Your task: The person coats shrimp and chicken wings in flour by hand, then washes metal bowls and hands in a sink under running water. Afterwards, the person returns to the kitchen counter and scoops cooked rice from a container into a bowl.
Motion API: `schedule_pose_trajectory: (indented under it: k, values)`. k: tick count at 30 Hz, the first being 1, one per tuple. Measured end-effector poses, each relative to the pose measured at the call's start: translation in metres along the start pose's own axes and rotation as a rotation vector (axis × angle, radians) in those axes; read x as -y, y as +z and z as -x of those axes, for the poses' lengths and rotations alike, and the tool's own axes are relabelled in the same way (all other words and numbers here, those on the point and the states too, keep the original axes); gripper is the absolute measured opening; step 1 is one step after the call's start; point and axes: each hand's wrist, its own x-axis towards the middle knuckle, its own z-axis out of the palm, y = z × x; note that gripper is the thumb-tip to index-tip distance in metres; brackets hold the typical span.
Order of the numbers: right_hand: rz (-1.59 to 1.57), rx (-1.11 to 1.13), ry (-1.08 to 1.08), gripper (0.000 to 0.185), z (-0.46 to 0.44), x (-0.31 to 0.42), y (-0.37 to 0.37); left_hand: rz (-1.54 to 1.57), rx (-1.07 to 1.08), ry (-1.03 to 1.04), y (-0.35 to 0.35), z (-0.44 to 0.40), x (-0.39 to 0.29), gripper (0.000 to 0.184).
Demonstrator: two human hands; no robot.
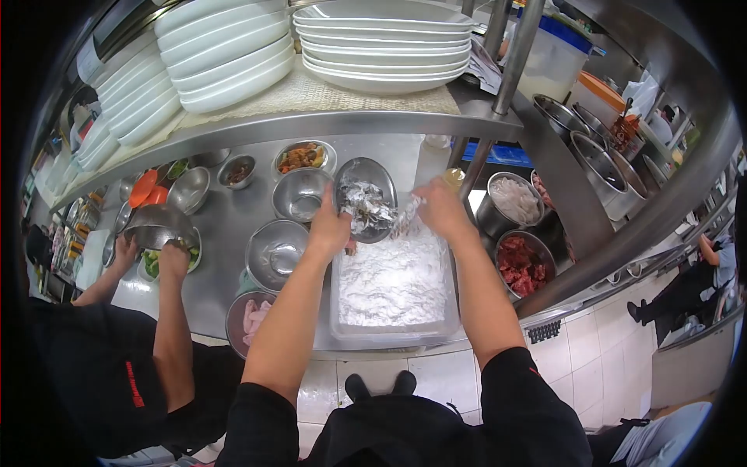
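Note:
My left hand [331,224] grips the near left rim of an oval metal dish [377,173], which is tilted over the back of a flour tray. Floury pieces [366,204] lie in the dish. To its right, my right hand [438,204] has its fingers closed on a flour-coated piece [408,218]. The rectangular tray of white flour [393,284] is below both hands. Metal bowls [278,255] stand left of the tray, and a bowl of pink meat [254,317] is at its near left.
At left a co-worker's hands [173,261] hold a metal bowl [159,226] over green vegetables. Stacked white plates [383,47] stand on the shelf [311,124] above. Pots of pale strips [513,199] and red meat [523,265] are at right, beside metal posts [476,167].

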Motion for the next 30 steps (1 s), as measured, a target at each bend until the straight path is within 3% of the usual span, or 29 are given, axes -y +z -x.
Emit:
schedule_pose_trajectory:
  k: [3, 7, 11, 13, 14, 15, 19, 20, 22, 24, 26, 28, 30]
  values:
    - [-0.058, 0.043, -0.06, 0.039, -0.022, 0.02, -0.015, 0.04, 0.064, -0.022, 0.011, -0.004, 0.01, 0.073]
    - [-0.052, -0.152, -0.205, 0.058, -0.047, 0.021, 0.015, 0.267, 0.173, -0.067, 0.017, 0.003, 0.003, 0.069]
    - [-0.384, -0.436, 0.214, 0.044, -0.031, 0.009, 0.021, 0.29, 0.065, -0.031, 0.008, 0.0, -0.005, 0.067]
    - [-0.418, -0.455, 0.333, 0.033, -0.017, -0.016, 0.054, 0.285, 0.029, -0.026, -0.005, 0.003, -0.016, 0.067]
    - [-0.331, -0.281, 0.344, 0.027, -0.014, -0.023, 0.075, 0.282, 0.011, -0.021, -0.011, 0.004, -0.02, 0.067]
    - [-0.244, -0.109, 0.354, 0.023, -0.01, -0.027, 0.093, 0.255, -0.015, -0.008, -0.014, 0.004, -0.021, 0.05]
    - [-0.147, 0.21, 0.198, 0.034, -0.016, 0.007, 0.174, 0.301, -0.006, 0.014, -0.025, 0.015, -0.027, 0.051]
    - [-0.225, 0.142, 0.095, 0.037, -0.023, 0.005, 0.205, 0.318, -0.003, 0.01, -0.026, 0.015, -0.023, 0.052]
    - [0.028, -0.202, -0.155, 0.036, -0.03, 0.024, 0.225, 0.35, 0.0, 0.006, -0.029, 0.017, -0.024, 0.053]
    - [0.109, -0.26, -0.113, 0.033, -0.034, 0.032, 0.231, 0.378, 0.003, -0.019, -0.032, 0.024, -0.024, 0.053]
    - [0.171, -0.125, -0.008, 0.031, -0.027, 0.036, 0.233, 0.376, 0.005, -0.027, -0.037, 0.025, -0.018, 0.05]
    - [0.222, 0.182, 0.138, 0.031, -0.024, 0.034, 0.223, 0.352, 0.008, -0.03, -0.044, 0.022, -0.014, 0.049]
    - [0.19, 0.207, 0.149, 0.027, -0.013, 0.031, 0.205, 0.35, -0.005, -0.027, -0.046, 0.019, -0.011, 0.049]
